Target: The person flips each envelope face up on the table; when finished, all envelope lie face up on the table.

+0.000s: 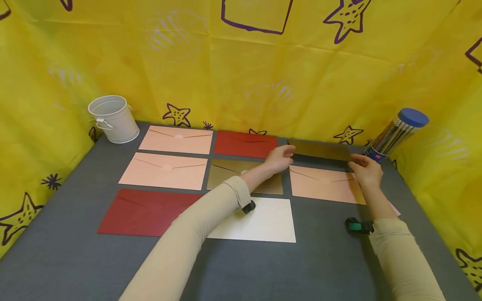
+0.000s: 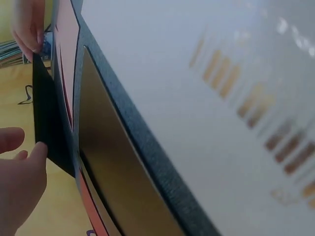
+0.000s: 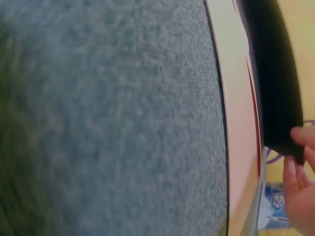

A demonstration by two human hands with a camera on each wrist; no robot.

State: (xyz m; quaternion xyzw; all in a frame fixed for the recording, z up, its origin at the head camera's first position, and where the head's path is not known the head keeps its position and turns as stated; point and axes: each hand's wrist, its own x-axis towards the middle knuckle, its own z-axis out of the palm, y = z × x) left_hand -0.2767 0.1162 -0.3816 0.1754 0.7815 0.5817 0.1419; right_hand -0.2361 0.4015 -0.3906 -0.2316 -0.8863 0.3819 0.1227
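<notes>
At the back right, a gold envelope point(image 1: 320, 149) is tilted with its near edge raised and its dark underside showing in both wrist views. My left hand point(image 1: 280, 158) pinches it by its left end. By the near right corner, my right hand point(image 1: 367, 169) grips it between thumb and fingers point(image 3: 297, 169). Just in front lies a pink envelope point(image 1: 324, 184), with the right forearm over its right end. A red envelope point(image 1: 244, 143) is left of the left hand, and another gold envelope point(image 1: 222, 173) lies partly hidden under the left forearm.
Two pink envelopes point(image 1: 177, 140) lie at the left, above a large dark red envelope point(image 1: 139, 213) and a white one point(image 1: 271, 221). A white metal bucket point(image 1: 118, 123) stands back left. A blue-lidded tube of pencils point(image 1: 391, 133) leans near the right hand. Yellow cloth point(image 1: 226, 75) hangs behind.
</notes>
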